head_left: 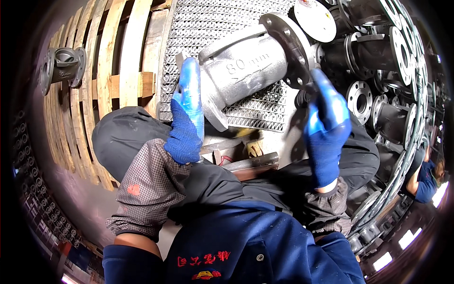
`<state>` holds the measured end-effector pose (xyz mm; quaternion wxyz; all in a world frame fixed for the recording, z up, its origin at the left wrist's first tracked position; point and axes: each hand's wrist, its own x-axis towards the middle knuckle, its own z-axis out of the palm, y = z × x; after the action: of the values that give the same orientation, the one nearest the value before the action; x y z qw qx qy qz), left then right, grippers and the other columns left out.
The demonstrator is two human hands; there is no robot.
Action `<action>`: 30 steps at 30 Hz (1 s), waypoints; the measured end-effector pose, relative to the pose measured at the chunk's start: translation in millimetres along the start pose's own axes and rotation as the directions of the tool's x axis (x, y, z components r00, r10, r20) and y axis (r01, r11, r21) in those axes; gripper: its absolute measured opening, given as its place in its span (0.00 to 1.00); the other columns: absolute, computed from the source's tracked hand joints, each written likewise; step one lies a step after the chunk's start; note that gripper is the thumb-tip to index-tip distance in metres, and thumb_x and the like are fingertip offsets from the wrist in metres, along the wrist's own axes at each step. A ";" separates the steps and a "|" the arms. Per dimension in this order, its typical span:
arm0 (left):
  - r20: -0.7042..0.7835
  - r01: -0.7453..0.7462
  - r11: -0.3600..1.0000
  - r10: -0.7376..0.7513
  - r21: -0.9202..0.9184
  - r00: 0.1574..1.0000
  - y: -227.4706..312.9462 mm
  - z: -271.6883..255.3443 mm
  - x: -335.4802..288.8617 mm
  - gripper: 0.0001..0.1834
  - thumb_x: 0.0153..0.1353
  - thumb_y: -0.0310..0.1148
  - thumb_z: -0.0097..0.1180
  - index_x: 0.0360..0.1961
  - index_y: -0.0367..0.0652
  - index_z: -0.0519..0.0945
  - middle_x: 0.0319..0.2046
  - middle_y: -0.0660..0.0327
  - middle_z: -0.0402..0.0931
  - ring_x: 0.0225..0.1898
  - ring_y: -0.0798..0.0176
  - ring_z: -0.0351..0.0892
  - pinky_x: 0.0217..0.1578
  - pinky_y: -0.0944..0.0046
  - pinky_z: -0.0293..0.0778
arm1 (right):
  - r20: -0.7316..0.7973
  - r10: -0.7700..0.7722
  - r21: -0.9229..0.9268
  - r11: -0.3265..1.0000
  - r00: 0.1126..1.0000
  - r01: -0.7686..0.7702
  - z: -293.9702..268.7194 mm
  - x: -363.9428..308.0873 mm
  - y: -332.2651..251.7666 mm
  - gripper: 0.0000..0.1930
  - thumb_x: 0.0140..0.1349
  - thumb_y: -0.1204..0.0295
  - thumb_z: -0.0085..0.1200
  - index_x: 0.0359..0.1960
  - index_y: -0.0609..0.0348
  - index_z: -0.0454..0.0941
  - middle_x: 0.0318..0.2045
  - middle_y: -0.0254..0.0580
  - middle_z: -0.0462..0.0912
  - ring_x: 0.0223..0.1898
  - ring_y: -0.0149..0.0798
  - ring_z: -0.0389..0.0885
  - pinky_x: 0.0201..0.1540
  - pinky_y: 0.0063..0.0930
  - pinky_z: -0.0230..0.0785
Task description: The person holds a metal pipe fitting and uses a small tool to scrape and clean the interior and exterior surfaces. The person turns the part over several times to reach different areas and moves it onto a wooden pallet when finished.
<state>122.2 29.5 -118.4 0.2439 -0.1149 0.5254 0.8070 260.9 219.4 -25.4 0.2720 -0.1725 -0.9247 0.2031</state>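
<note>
A silver-grey cast pipe fitting (250,64) lies tilted in front of me, with a round flange at each end and raised markings on its body. Its right flange (295,52) has bolt holes and faces up and right. At the left end, my left hand (187,111), in a blue coated glove, is closed against the flange; part of its grip is hidden. My right hand (327,123), gloved alike, has fingers stretched toward the lower rim of the right flange, the fingertips at its edge. Under the fitting is a grey metal mesh surface (208,28).
Wooden pallet slats (135,52) stand left, with a smaller grey flanged fitting (64,71) on them. Dark flanged castings (378,52) crowd the right side. A round pale disc (316,20) sits behind the right flange. Metal bars (250,163) lie between my knees. Another person (425,180) is at far right.
</note>
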 end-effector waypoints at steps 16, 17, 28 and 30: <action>0.153 -0.114 0.984 0.093 0.138 0.984 22.1 2.6 -6.2 0.25 0.66 0.41 0.48 0.58 0.35 0.68 0.54 0.57 0.70 0.57 0.64 0.68 0.59 0.67 0.61 | 0.109 0.616 0.553 0.615 0.780 -0.563 62.0 -17.3 66.7 0.18 0.64 0.72 0.49 0.53 0.70 0.70 0.46 0.47 0.79 0.44 0.33 0.77 0.48 0.23 0.69; 0.147 -0.088 0.983 0.065 0.161 0.987 33.2 3.4 -11.9 0.24 0.66 0.40 0.49 0.58 0.34 0.69 0.53 0.58 0.72 0.56 0.65 0.69 0.58 0.67 0.62 | 0.138 0.616 0.583 0.582 0.776 -0.566 65.9 -22.3 65.2 0.18 0.64 0.71 0.49 0.53 0.70 0.70 0.45 0.47 0.79 0.43 0.32 0.78 0.48 0.23 0.70; 0.216 -0.304 0.733 0.215 0.609 0.952 103.7 -7.7 -76.2 0.27 0.61 0.37 0.56 0.56 0.29 0.68 0.40 0.59 0.74 0.39 0.70 0.71 0.41 0.71 0.68 | 0.498 0.519 0.761 0.122 0.695 -0.637 87.4 -82.4 15.5 0.17 0.58 0.79 0.38 0.49 0.68 0.71 0.33 0.43 0.79 0.27 0.33 0.77 0.27 0.23 0.74; 0.101 -0.194 0.705 0.172 0.682 0.980 107.0 -7.9 -83.2 0.31 0.60 0.37 0.57 0.58 0.27 0.64 0.44 0.56 0.73 0.42 0.68 0.72 0.43 0.71 0.69 | 0.515 0.482 0.760 0.126 0.709 -0.638 96.9 -94.3 12.7 0.17 0.57 0.80 0.37 0.47 0.68 0.72 0.32 0.44 0.79 0.26 0.34 0.78 0.27 0.23 0.75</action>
<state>137.7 -35.5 -0.2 0.1959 0.0487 0.7923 0.5758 282.7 162.5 -146.7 0.1546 -0.3126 -0.5349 0.7696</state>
